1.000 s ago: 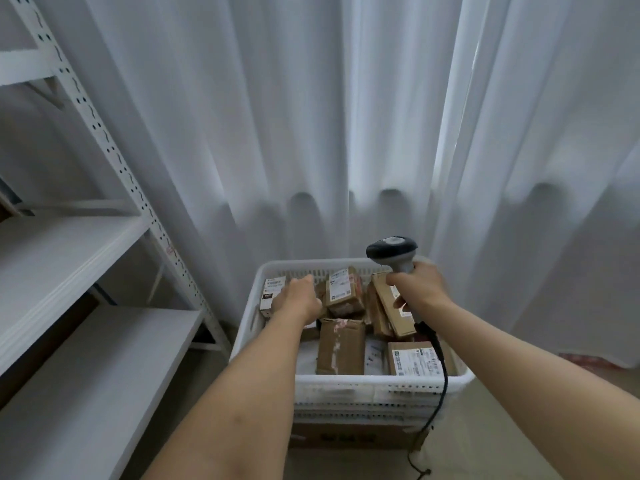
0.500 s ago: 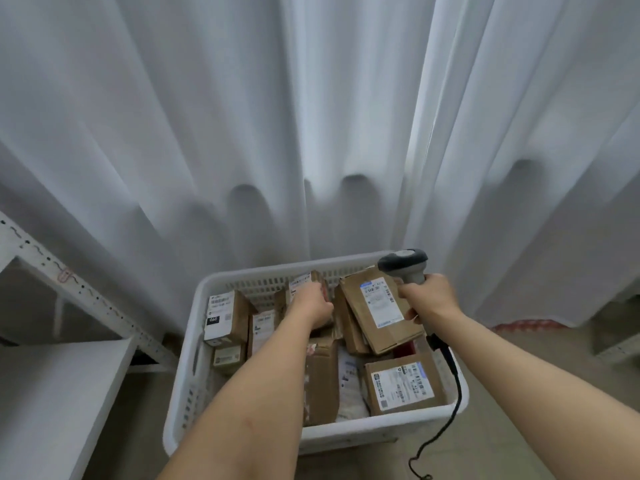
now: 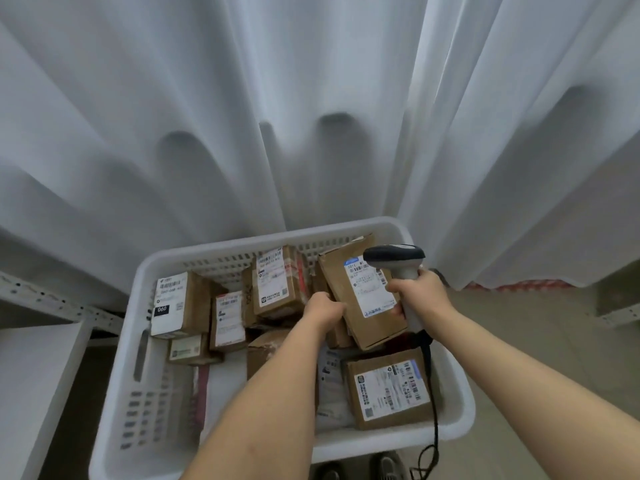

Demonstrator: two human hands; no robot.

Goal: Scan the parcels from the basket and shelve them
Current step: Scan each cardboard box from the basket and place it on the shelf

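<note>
Head view: left hand [image 3: 325, 308] grips tilted parcel [image 3: 363, 292] in basket [image 3: 114, 393]; right hand [image 3: 417, 294] clasps scanner [image 3: 398, 259].

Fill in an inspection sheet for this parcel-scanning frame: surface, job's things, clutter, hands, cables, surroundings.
Surface: white shelf board at left, bare where visible.
Job's things: white basket holds many labelled cardboard parcels; tilted parcel raised at right; scanner above it.
Clutter: nothing seen.
Hands: left hand grips the tilted parcel's left edge; right hand holds the scanner handle.
Cables: black scanner cable hangs over the basket's right rim to the floor.
Surroundings: white curtain behind; shelf frame at left.
</note>
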